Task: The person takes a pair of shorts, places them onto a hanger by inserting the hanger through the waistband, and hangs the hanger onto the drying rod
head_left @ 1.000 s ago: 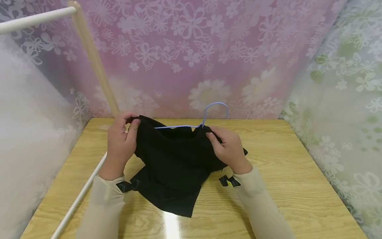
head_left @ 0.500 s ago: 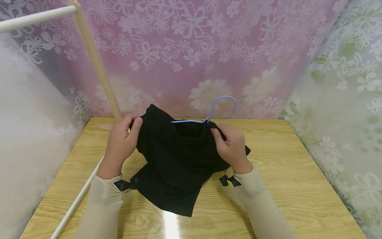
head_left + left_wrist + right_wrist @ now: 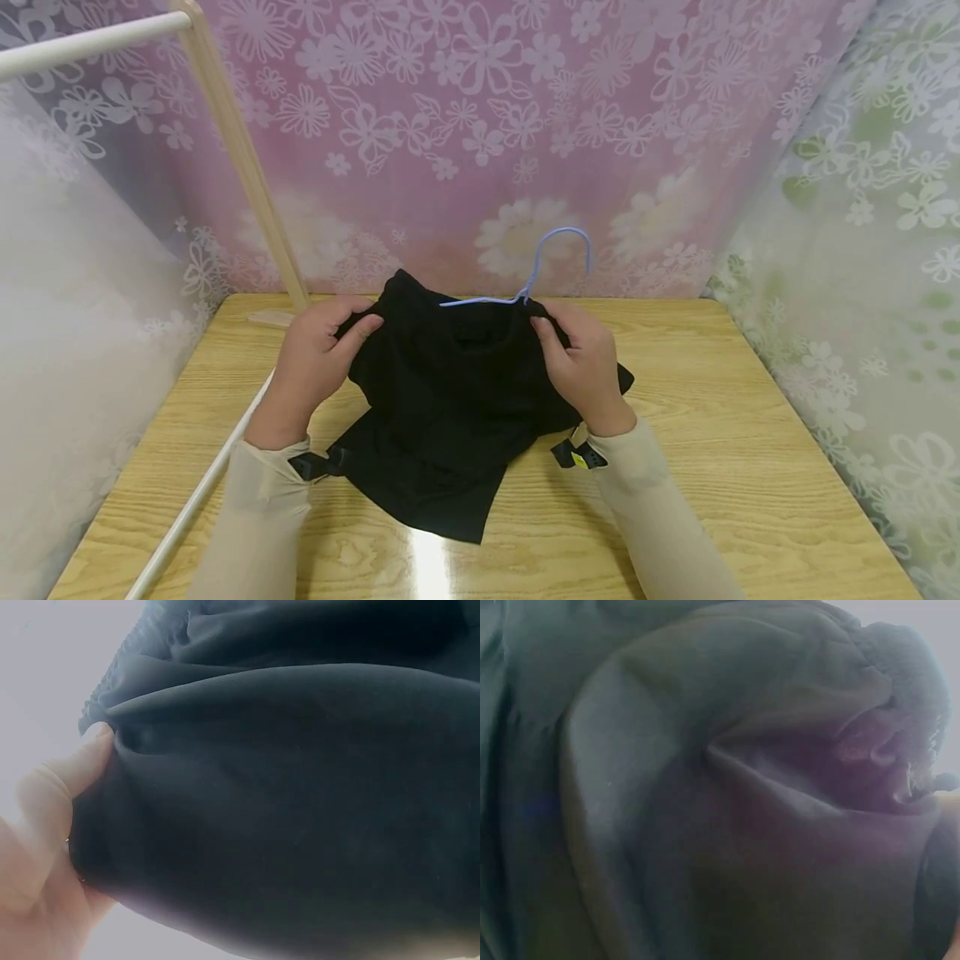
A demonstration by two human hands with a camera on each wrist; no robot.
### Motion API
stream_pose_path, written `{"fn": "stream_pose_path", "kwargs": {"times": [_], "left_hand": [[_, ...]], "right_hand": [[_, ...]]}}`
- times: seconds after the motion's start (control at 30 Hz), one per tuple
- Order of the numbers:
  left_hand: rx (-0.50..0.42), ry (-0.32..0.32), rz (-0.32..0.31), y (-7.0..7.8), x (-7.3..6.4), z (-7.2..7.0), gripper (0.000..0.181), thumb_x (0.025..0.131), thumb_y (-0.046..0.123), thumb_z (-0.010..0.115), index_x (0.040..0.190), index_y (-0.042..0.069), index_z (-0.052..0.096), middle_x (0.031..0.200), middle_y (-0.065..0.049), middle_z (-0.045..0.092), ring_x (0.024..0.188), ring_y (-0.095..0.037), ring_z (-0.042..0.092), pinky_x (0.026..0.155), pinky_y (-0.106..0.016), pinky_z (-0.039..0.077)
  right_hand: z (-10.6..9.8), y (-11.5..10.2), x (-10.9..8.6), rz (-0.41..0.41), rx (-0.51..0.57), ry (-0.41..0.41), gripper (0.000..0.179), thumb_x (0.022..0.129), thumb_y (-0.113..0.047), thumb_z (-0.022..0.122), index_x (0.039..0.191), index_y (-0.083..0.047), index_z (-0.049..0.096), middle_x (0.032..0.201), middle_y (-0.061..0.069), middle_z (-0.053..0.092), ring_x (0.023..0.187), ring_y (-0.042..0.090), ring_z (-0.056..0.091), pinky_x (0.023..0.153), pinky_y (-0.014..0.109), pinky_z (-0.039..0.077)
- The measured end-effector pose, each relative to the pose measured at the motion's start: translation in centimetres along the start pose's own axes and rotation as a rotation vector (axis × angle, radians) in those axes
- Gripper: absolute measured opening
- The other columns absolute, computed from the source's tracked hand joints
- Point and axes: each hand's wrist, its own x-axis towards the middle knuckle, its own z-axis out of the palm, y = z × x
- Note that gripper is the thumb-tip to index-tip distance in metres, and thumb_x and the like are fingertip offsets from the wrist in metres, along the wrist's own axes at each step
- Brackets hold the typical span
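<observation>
A black garment (image 3: 457,400) with a gathered, elastic-looking edge is held up over the table, its lower part spread on the wood. My left hand (image 3: 318,354) pinches its upper left edge between thumb and fingers; in the left wrist view the thumb (image 3: 94,754) presses into the cloth beside the gathers. At the upper right, my right hand (image 3: 581,362) grips the edge close to the neck of a light blue hanger (image 3: 534,271). The hook rises above the cloth and one arm runs left across the opening; the rest is hidden inside. Dark folds fill the right wrist view.
To the left stands a rack with a wooden post (image 3: 243,158), a white top bar (image 3: 90,47) and a white lower bar (image 3: 202,492). The wooden table (image 3: 712,467) meets flower-patterned curtains (image 3: 480,108) at the back and sides.
The hanger has shifted slightly right and up, and less of its left arm shows. The garment's upper left corner has folded upward, and my left hand has moved a little right along the edge.
</observation>
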Motion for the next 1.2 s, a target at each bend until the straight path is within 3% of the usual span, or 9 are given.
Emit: {"fn": "stream_pose_path", "kwargs": {"times": [0.27, 0.5, 0.73, 1.03, 1.13, 1.2], "left_hand": [[0.079, -0.008, 0.109, 1.0, -0.1, 1.5, 0.017, 0.094, 0.015, 0.076, 0.111, 0.01, 0.078, 0.105, -0.005, 0.076, 0.095, -0.023, 0.071, 0.081, -0.043, 0.056], [0.11, -0.088, 0.13, 2.3, -0.3, 3.1, 0.028, 0.099, 0.015, 0.071, 0.126, 0.018, 0.075, 0.105, 0.0, 0.073, 0.091, -0.016, 0.069, 0.078, -0.039, 0.056], [0.122, -0.027, 0.143, 3.4, -0.6, 4.1, 0.027, 0.097, 0.015, 0.073, 0.124, 0.017, 0.077, 0.101, 0.0, 0.075, 0.083, -0.014, 0.07, 0.071, -0.035, 0.056], [0.132, 0.075, 0.231, 4.7, -0.7, 5.6, 0.023, 0.095, 0.01, 0.075, 0.118, 0.012, 0.079, 0.096, -0.005, 0.077, 0.079, -0.018, 0.07, 0.068, -0.036, 0.058], [0.145, 0.096, 0.228, 4.6, -0.7, 5.7, 0.022, 0.095, 0.011, 0.075, 0.117, 0.011, 0.079, 0.092, -0.005, 0.076, 0.075, -0.018, 0.068, 0.066, -0.036, 0.057], [0.159, 0.129, 0.213, 4.3, -0.6, 5.4, 0.02, 0.096, 0.011, 0.074, 0.115, 0.01, 0.079, 0.091, -0.005, 0.075, 0.074, -0.019, 0.067, 0.066, -0.037, 0.056]], "right_hand": [[0.3, -0.2, -0.2, -0.017, -0.055, -0.058, 0.014, 0.098, -0.008, 0.069, 0.109, -0.003, 0.076, 0.093, 0.012, 0.073, 0.083, 0.026, 0.069, 0.073, 0.043, 0.056], [0.8, -0.6, -0.4, -0.038, -0.091, -0.093, 0.017, 0.096, -0.009, 0.073, 0.112, -0.006, 0.077, 0.084, 0.008, 0.065, 0.068, 0.019, 0.056, 0.059, 0.035, 0.045], [1.1, -1.1, -0.5, -0.037, -0.092, -0.092, 0.016, 0.097, -0.009, 0.072, 0.111, -0.005, 0.077, 0.08, 0.006, 0.059, 0.063, 0.016, 0.048, 0.055, 0.031, 0.041], [1.6, -1.8, -0.7, -0.067, -0.112, -0.081, 0.016, 0.097, -0.01, 0.071, 0.111, -0.004, 0.076, 0.082, 0.006, 0.06, 0.063, 0.016, 0.051, 0.054, 0.032, 0.043], [1.5, -2.0, -0.5, -0.071, -0.116, -0.121, 0.017, 0.099, -0.011, 0.069, 0.113, -0.002, 0.074, 0.087, 0.008, 0.063, 0.069, 0.019, 0.056, 0.059, 0.034, 0.049], [1.4, -2.0, -0.3, -0.065, -0.111, -0.163, 0.022, 0.1, -0.012, 0.068, 0.119, -0.001, 0.072, 0.097, 0.011, 0.068, 0.081, 0.023, 0.064, 0.07, 0.038, 0.055]]}}
